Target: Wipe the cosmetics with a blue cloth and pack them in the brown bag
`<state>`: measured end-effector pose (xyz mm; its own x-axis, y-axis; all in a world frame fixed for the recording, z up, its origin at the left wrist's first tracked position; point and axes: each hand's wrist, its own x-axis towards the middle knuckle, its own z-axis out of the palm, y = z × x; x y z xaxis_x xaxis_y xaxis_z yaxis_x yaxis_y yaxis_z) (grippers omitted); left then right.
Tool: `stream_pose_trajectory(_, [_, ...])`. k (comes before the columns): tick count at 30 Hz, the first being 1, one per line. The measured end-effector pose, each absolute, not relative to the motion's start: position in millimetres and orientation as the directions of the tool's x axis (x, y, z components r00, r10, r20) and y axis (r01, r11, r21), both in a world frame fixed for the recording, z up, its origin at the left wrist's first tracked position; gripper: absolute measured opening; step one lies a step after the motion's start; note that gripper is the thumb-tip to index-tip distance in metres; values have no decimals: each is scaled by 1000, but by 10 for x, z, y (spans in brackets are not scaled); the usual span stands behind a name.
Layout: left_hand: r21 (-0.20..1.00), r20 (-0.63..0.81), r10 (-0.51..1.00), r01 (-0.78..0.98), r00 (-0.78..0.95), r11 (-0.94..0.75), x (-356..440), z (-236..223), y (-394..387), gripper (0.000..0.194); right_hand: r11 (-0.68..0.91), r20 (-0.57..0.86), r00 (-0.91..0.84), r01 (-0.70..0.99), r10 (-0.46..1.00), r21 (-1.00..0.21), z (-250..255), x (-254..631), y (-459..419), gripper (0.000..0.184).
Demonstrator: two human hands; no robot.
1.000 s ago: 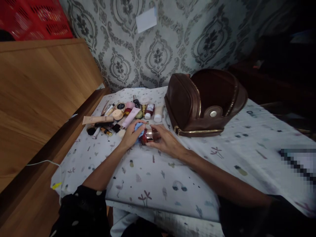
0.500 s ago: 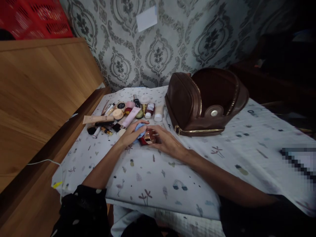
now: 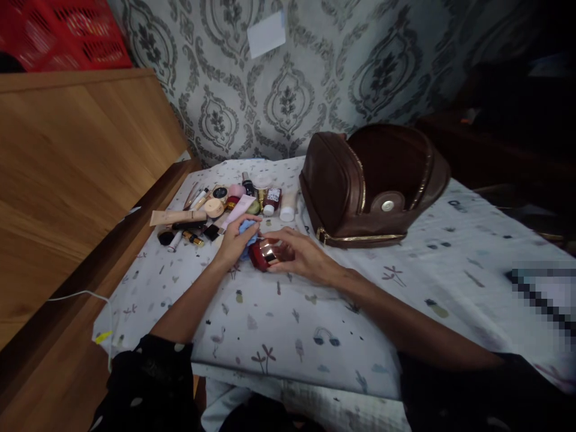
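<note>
My right hand grips a small dark red jar with a gold band, held just above the patterned cloth. My left hand is closed on a blue cloth and presses it against the jar's left side. Just beyond both hands lies a cluster of cosmetics: tubes, small bottles, round pots and lipsticks. A brown leather bag stands open to the right of them.
A white printed cloth covers the table. A wooden panel rises at the left, with a red crate on top. A white cable hangs at the table's left edge. Patterned wallpaper is behind.
The jar has turned in my right hand, so its gold band and red base now face me. My left hand with the blue cloth has shifted slightly along its side.
</note>
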<state>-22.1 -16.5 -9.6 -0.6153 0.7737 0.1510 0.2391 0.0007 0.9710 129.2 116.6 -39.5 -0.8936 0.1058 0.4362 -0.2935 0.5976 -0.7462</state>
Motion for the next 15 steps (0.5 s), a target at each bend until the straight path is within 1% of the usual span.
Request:
stream_pose_trajectory(3, [986,114,797,166,-593,-18,-242,-77,-184,38,593,507,-858,-367,82,-717,-417,1285,1149,49])
stream_pose_trajectory(4, [982,106,824,190,-556,2,-245,-64,-192,40,599,522,-849,-376,84,-707,-424,1280,1144,45])
stream_pose_trajectory(6, [951,107,875,307,-472,49,-244,-36,-206,39,610,532,-841,-373,95,-699,-433,1272,1138,42])
stream_pose_trajectory(9, [882,169,900,469,-403,44,-222,-13,-206,37,571,498,-857,-345,131,-745,-443,1264,1139,50])
stream_pose_trajectory(12, [860,235,877,510,-420,14,-198,-27,-184,34,516,432,-882,-286,189,-808,-462,1256,1141,61])
stream_pose_trajectory(15, [853,263,844,522,-468,23,-206,-59,-164,31,510,419,-883,-265,213,-818,-492,1241,1147,62])
